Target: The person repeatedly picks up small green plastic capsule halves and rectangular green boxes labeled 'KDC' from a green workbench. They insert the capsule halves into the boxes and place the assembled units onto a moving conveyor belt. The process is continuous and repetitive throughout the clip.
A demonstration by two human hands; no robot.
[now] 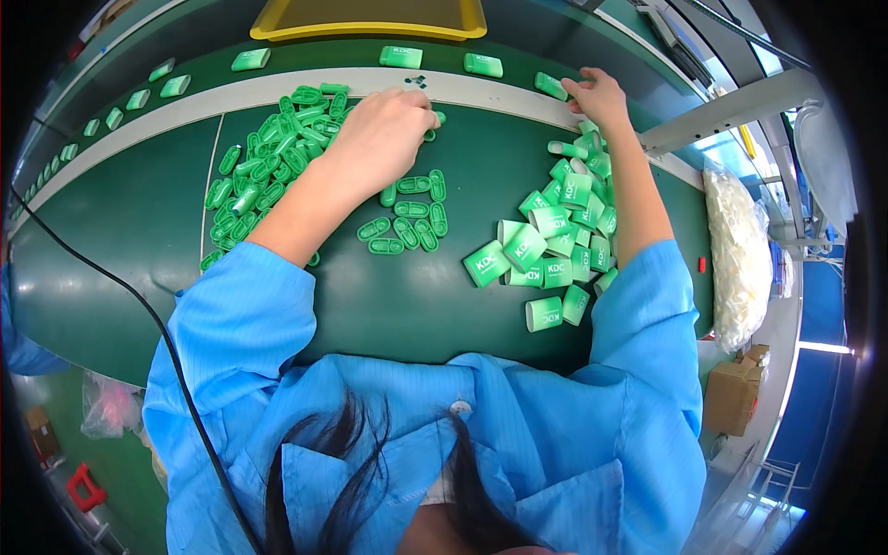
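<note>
A person in blue sleeves is working at a dark green bench (388, 319) with bare hands. Toward 11 o'clock, the left hand (390, 125) is curling downward, with one green cap (439, 118) showing beside its fingertips; whether it is gripping that cap, I cannot tell. At 1 o'clock, the right hand (599, 100) is bending its fingers toward a sleeve (549, 86) at the bench's far edge, close enough to seem touching, though a grasp is not showing clearly. A heap of caps (287, 153) is lying at 10 to 11 o'clock, a looser group (412, 210) is lying flat just below the left hand, and green-and-white sleeves (550, 222) are piling up at 2 o'clock. More sleeves are lining the far strip (314, 60) from 9 o'clock through 12. The step in hand appears to be handling single pieces with both hands at once; the next move is probably calling for a light pinch on each. Bold white lettering is showing on many sleeves; none is standing out on the caps.
</note>
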